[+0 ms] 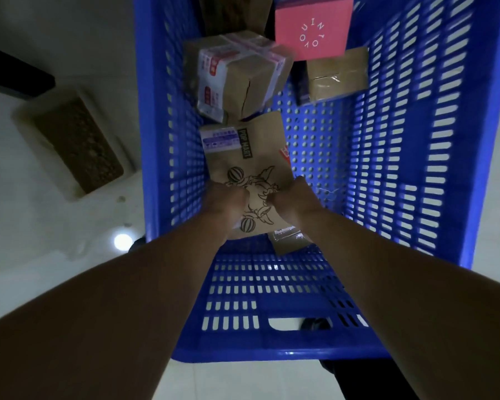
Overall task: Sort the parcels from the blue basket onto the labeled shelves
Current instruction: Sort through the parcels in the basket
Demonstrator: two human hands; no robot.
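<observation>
Pick-up of one item is judged to be the step in hand. The flat parcel [248, 157], brown paper w/ a line drawing and a label strip, is found low inside the blue basket [416, 140], toward its near end and close to its left wall. It is held from both sides: the left grip [228, 206] is curled round its left edge and the right grip [289, 197] is curled onto its right side, w/ nothing else held. Exact finger placement can't be told, as the knuckles are blurred. Two hands are prob. used because the pack is thin and floppy. Held at both sides, it is kept flat and label-up, so the address can be read before a shelf is chosen.

A small taped packet [286, 241] is seen at the basket's near end, touching the flat parcel's near corner and partly under it. It may be dragged along if the lift is rushed.

Toward the basket's far end, a taped carton [237, 76] is tipped on edge near the left wall. A pink box [313, 27] and a plain brown box [337, 73] are stood nearer the middle. All are well apart from the hands, so no snag is expected there.

Several items are left inside, so the sort is judged far from done. No shelves are in view. Outside the basket, left of it, a perforated tray [72, 142] lies on the floor.
</observation>
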